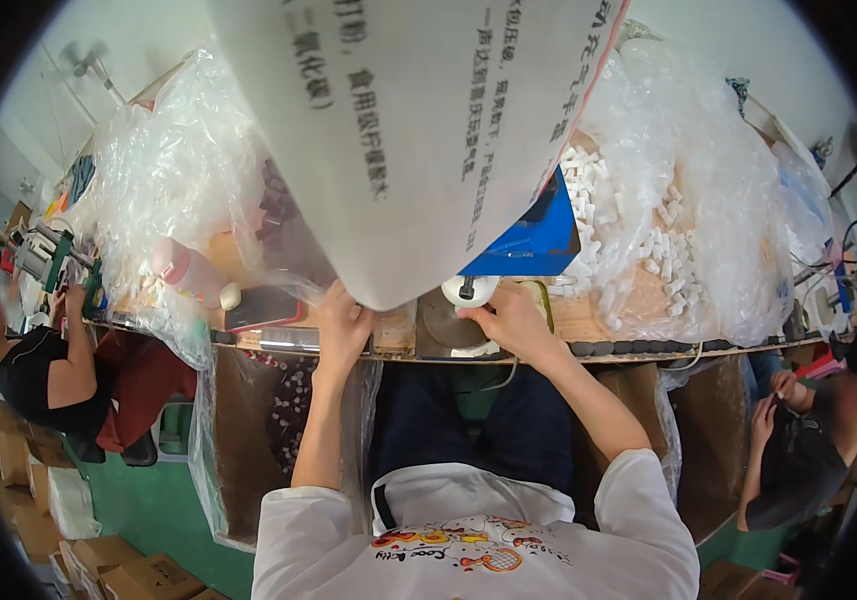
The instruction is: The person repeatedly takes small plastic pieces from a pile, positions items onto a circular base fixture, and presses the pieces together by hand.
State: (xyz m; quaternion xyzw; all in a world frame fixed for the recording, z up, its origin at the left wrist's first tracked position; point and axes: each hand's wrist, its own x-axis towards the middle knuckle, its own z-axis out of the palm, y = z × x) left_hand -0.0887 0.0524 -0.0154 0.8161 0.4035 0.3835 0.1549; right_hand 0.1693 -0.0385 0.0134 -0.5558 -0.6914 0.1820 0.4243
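A white sheet [398, 150] with printed lines hangs very close in front, hiding the middle of the table. At its lower tip my left hand [345, 322] is closed, fingers curled together. What they hold, if anything, is hidden. My right hand [515, 322] pinches the rim of a white round part [455, 292] with a dark fitting on top, just in front of a blue machine housing [548, 240]. Beneath that part lies a grey metal plate [438, 325] at the table's front edge.
Small white pieces [663, 260] lie heaped at right under clear plastic sheeting [718, 200]. More plastic [168, 150] covers the left, near a pink bottle [186, 268] and a dark flat device [263, 308]. Cardboard boxes [293, 440] stand below. People sit at left [53, 370] and right [813, 440].
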